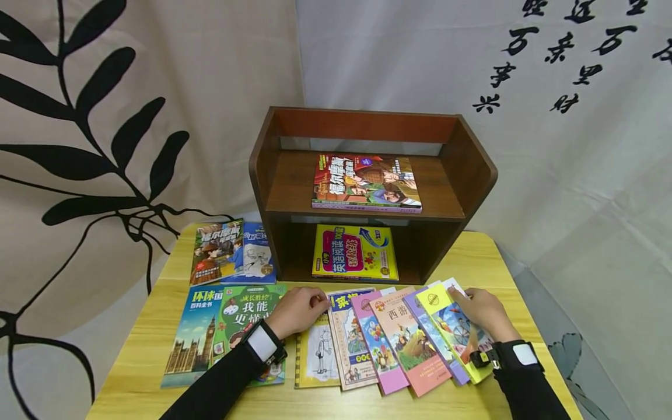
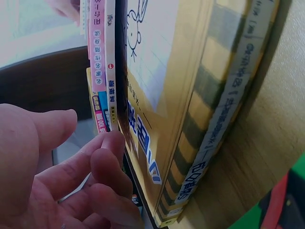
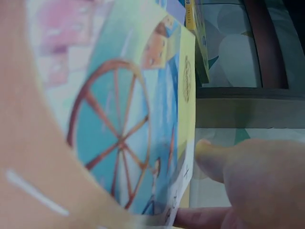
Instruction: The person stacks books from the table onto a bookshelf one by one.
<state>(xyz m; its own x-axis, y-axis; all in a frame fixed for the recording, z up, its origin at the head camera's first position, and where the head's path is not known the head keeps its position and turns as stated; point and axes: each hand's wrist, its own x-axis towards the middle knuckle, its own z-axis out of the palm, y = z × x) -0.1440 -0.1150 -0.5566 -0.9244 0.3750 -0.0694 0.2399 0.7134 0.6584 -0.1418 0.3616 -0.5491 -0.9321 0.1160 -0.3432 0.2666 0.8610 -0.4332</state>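
Several books lie fanned across the front of the table. My left hand (image 1: 298,312) is over the yellow cartoon book (image 1: 318,356), its fingers loosely bent. In the left wrist view its fingertips touch the edge of the cream-covered book (image 2: 110,62), with the thumb apart. At the right end of the fan, my right hand (image 1: 487,312) pinches the upper corner of a yellow-and-blue picture book (image 1: 457,324). A wheel drawing on that book's cover (image 3: 119,138) fills the right wrist view. Between the hands are a pink book (image 1: 379,344) and a peach book (image 1: 412,344).
Behind the books stands a brown two-tier shelf (image 1: 362,125). A red-covered book (image 1: 367,181) lies on its upper tier, a yellow book (image 1: 356,252) on the lower. Left on the table are a blue-green book (image 1: 194,332), a green book (image 1: 247,309) and two more behind.
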